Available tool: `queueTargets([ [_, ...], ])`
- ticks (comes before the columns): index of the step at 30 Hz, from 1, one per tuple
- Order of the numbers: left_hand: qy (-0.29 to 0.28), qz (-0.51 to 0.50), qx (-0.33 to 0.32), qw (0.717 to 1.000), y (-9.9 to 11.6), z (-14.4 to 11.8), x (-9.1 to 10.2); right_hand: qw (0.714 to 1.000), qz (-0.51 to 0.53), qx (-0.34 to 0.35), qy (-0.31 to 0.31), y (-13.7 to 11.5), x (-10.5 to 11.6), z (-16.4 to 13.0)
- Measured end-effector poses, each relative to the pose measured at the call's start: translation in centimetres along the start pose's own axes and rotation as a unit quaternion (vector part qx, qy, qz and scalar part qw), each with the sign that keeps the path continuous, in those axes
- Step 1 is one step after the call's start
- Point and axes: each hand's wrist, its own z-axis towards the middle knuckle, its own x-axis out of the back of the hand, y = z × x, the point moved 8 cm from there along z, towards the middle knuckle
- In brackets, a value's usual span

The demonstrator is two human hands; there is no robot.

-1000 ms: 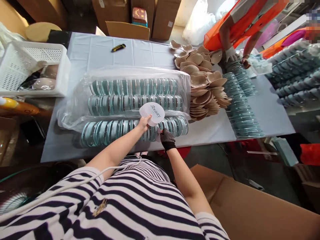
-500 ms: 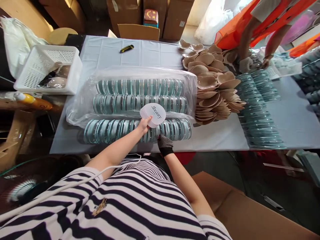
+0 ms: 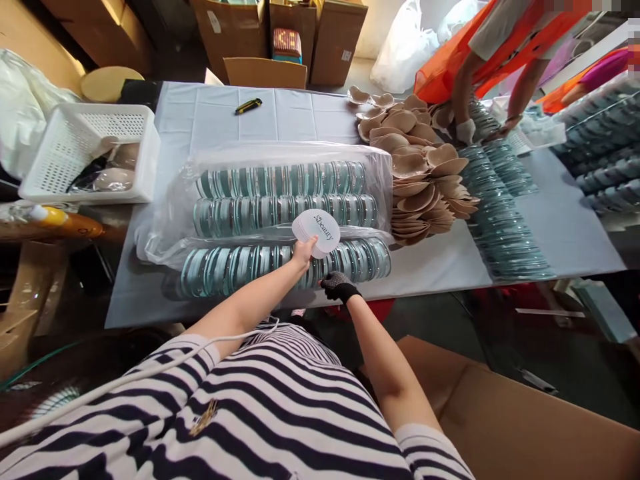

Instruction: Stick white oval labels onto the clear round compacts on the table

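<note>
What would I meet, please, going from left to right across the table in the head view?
White basket → clear bag of round cases → stack of white cards in the left hand → pile of beige cups → teal stacks.

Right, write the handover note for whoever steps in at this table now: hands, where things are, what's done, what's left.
Left hand: bare, holds a stack of white round labels above the front row.
Right hand: black glove, at the table's near edge against the front row of clear round cases; what it grips cannot be seen.
Two more rows lie behind in an open plastic bag.
Beige puffs are piled to the right; a co-worker's gloved hand works at the far stacks.
Done: cannot tell if any case is labelled.
Left: the label stack is still in hand.
</note>
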Motion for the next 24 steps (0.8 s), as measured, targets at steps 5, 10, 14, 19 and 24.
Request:
queueTargets([
  [5,-0.087,0.009,0.038,0.995,1.1,-1.8,-0.3,0.949,-0.015,0.067,0.308,-3.1,7.7,-2.4],
  [10,-0.124,0.084,0.027,0.988,2.6,-3.7,1.9,0.894,-0.06,0.189,0.403,-8.2,7.2,-4.5],
  [14,-0.149,0.111,0.032,0.982,2.7,-4.0,2.3,0.911,0.02,0.157,0.382,-8.8,4.8,-4.0],
  [19,-0.125,0.07,0.029,0.989,3.9,-2.5,2.3,0.889,0.12,0.036,0.44,-1.5,4.7,-8.0],
  [24,-0.079,-0.011,0.06,0.995,4.8,0.1,3.0,0.947,-0.132,0.024,0.293,1.6,-1.3,-10.5],
])
